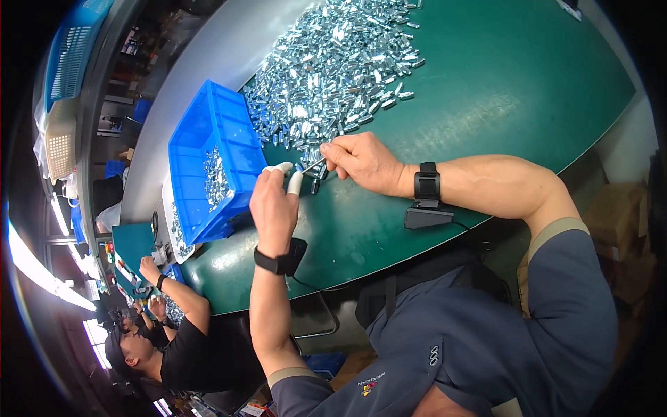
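My right hand (pixel 367 164) is closed around a thin metal rod (pixel 314 165), which slants down toward my left hand. White finger cots cover fingertips of my left hand (pixel 273 212), and its thumb and finger pinch a small shiny metal piece (pixel 299 168) at the rod's far end. Whether the rod goes into the piece or only touches it, I cannot tell. Just beyond both hands spreads a large heap of small silver metal pieces (pixel 340 76), several lying loose beneath my fingers. Left of my left hand, a tilted blue bin (pixel 240 132) holds more small metal pieces.
The green tabletop (pixel 472 125) curves along its front edge. A white tray (pixel 178 229) of parts sits behind the bin. At lower left a co-worker (pixel 187 347) in black works at the table. Baskets (pixel 69 62) stand on a shelf at upper left.
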{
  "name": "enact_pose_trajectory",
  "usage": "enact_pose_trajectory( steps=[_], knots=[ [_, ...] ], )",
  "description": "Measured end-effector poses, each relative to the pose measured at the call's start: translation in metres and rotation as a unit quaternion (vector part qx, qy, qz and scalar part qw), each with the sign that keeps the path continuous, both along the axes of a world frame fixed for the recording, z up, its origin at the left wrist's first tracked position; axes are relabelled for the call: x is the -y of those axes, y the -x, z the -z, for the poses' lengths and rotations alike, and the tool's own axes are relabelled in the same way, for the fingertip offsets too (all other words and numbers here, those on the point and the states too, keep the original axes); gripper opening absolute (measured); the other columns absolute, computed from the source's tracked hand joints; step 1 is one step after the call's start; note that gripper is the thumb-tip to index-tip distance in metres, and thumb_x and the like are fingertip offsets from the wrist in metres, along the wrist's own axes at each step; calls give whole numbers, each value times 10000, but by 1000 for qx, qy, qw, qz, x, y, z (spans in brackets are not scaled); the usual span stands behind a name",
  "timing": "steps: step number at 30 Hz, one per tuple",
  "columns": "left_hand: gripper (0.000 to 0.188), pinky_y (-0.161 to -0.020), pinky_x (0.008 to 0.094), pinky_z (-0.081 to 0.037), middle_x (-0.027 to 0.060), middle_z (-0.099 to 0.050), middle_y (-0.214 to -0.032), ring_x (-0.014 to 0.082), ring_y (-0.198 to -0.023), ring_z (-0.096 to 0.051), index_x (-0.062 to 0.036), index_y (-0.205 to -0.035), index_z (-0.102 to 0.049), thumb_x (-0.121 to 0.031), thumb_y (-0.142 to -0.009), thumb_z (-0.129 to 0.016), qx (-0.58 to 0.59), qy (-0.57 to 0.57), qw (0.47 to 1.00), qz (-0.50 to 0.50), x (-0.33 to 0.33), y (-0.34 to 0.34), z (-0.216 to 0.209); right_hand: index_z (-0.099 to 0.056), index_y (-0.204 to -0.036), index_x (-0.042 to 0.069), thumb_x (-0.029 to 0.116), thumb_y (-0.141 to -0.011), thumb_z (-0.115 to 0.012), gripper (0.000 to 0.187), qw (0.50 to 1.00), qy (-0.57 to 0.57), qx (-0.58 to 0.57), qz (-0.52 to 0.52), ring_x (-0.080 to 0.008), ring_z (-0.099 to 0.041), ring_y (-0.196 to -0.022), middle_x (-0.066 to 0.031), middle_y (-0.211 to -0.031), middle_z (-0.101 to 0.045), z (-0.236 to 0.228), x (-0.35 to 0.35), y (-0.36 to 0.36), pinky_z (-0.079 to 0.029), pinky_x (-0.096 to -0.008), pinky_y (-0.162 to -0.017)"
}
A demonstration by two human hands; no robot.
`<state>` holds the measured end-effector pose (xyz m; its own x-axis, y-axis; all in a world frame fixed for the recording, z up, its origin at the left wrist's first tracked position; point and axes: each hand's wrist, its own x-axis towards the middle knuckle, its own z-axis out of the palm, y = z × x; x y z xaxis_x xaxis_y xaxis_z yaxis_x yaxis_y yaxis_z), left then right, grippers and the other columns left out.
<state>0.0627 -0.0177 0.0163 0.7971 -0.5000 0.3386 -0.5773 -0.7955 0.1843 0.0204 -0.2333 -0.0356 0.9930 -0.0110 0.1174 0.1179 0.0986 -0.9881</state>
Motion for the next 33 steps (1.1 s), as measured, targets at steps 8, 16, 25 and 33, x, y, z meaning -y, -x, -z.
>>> enact_pose_trajectory(
  steps=[8, 16, 25, 33],
  knots=[
    [196, -766, 407, -507, 149, -661, -958, 332, -828, -642, -12, -1077, -705, -42, -886, -741, -48, 6, 999, -10, 3, -2, 20, -699, -811, 20, 337, -1058, -576, 420, 1000, 30, 1, -7, -107, -589, -589, -38, -660, -654, 3, 2, -3, -459, -304, -570],
    [208, -781, 353, -534, 133, -676, -1010, 277, -870, -672, -11, -1100, -708, 4, -893, -725, -63, 93, 994, -10, -5, 12, 22, -662, -773, 16, 329, -1013, -596, 399, 994, 95, 41, 25, -311, -654, -636, -148, -684, -671, 8, -2, -4, -506, -423, -635],
    [239, -837, 379, -537, 137, -694, -1024, 319, -935, -670, -20, -1088, -719, 30, -857, -750, -66, 154, 984, 61, 1, 25, 12, -667, -784, 29, 319, -1035, -600, 389, 990, 121, 61, -34, -172, -605, -581, -68, -649, -668, 8, 0, -3, -483, -347, -588],
    [207, -834, 386, -531, 128, -703, -1013, 308, -943, -663, -26, -1056, -727, 12, -855, -761, -64, 142, 983, 97, 7, 36, 5, -690, -754, 29, 367, -1054, -581, 464, 985, 122, 48, -109, -154, -585, -551, -57, -594, -638, 1, 3, 1, -471, -327, -560]
  ],
)
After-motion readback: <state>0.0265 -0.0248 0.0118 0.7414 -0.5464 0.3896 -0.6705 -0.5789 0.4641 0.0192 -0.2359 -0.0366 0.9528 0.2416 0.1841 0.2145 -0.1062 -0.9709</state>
